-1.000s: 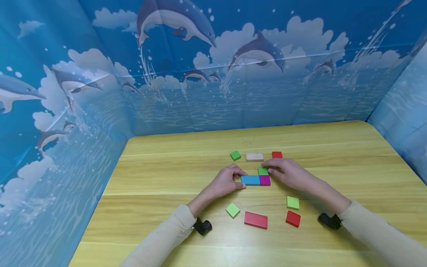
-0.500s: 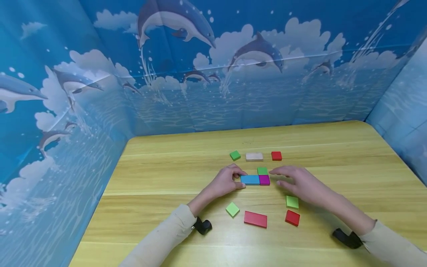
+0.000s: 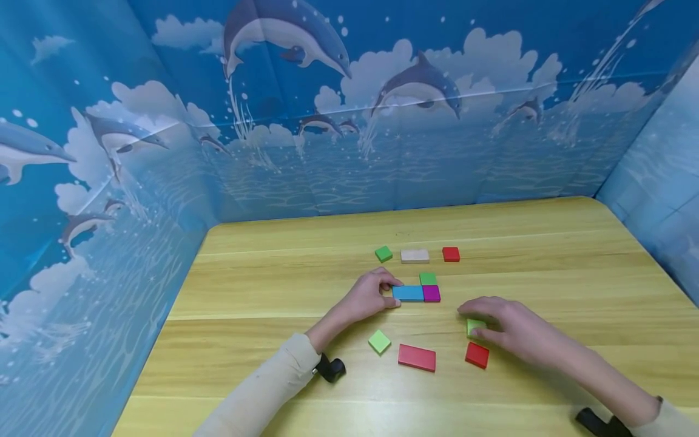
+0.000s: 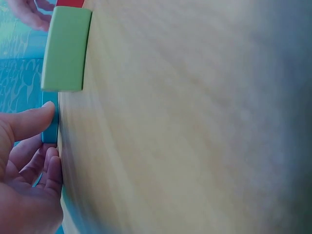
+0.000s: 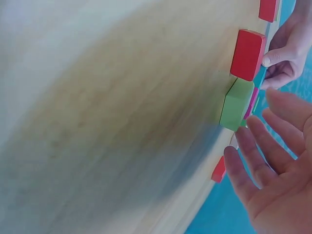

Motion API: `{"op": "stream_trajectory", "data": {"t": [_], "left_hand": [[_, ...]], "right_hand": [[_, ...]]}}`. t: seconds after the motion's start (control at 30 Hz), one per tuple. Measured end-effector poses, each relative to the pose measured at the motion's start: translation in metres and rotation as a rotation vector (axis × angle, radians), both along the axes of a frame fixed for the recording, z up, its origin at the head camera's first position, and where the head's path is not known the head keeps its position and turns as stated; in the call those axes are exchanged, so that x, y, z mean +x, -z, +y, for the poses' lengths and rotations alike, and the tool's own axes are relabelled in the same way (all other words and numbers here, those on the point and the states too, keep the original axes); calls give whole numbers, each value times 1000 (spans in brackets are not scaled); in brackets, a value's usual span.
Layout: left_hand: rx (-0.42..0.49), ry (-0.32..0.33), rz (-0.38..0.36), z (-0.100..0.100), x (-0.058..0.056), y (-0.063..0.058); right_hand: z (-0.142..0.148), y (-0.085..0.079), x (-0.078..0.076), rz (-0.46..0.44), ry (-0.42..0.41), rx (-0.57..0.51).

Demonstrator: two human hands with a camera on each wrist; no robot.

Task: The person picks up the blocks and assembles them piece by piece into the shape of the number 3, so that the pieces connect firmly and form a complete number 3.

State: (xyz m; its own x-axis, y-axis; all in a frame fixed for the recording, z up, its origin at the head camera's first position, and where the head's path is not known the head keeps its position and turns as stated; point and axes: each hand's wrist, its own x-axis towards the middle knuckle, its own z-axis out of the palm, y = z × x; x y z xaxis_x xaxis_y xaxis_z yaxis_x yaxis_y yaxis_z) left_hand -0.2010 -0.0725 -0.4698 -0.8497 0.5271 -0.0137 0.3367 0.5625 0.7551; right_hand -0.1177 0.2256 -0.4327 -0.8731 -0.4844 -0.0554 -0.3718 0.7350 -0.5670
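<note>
My left hand (image 3: pixel 367 297) pinches the left end of a flat blue block (image 3: pixel 408 294) between thumb and fingers; the left wrist view shows the thumb against the block's side (image 4: pixel 50 127). A purple square block (image 3: pixel 431 294) touches the blue one's right end, and a green square block (image 3: pixel 428 278) sits against the purple one's far side. Over a lime-green square block (image 3: pixel 472 326) hovers my right hand (image 3: pixel 519 331), its thumb covering part of that block in the head view. In the right wrist view the fingers are spread, with no visible grip on the lime-green block (image 5: pixel 237 105).
Behind the joined blocks lie a green block (image 3: pixel 384 254), a pale wooden block (image 3: pixel 415 256) and a red block (image 3: pixel 451 254). Nearer lie a light green block (image 3: pixel 379 342), a long red block (image 3: pixel 417 358) and a red square (image 3: pixel 477 355). Dolphin-print cloth (image 3: pixel 349 170) borders the table.
My right hand has let go of the green block beside the purple one and moved right and nearer, to the lime-green block. My left hand stays on the blue block.
</note>
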Motion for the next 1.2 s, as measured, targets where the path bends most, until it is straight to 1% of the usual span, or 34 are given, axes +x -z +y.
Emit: {"op": "stream_trajectory", "data": {"t": [0.07,0.17,0.33,0.57,0.9,1.2], "left_hand": [[0,-1,-1,0,0,0],[1,-2,-5,1,0,-1],[4,-4,-8,1,0,-1],[6,-3,-10,1,0,0],[7,-7,-6,0,0,0],[14,-11,-16,0,0,-1]], "right_hand": [[2,0,3,-12,13,4],[6,1,6,-5,7,6],[11,5,7,3,4,17],[13,8,6,-28,35,19],[9,9,1,-14,21,11],[0,9,-1,7,30,25]]}}
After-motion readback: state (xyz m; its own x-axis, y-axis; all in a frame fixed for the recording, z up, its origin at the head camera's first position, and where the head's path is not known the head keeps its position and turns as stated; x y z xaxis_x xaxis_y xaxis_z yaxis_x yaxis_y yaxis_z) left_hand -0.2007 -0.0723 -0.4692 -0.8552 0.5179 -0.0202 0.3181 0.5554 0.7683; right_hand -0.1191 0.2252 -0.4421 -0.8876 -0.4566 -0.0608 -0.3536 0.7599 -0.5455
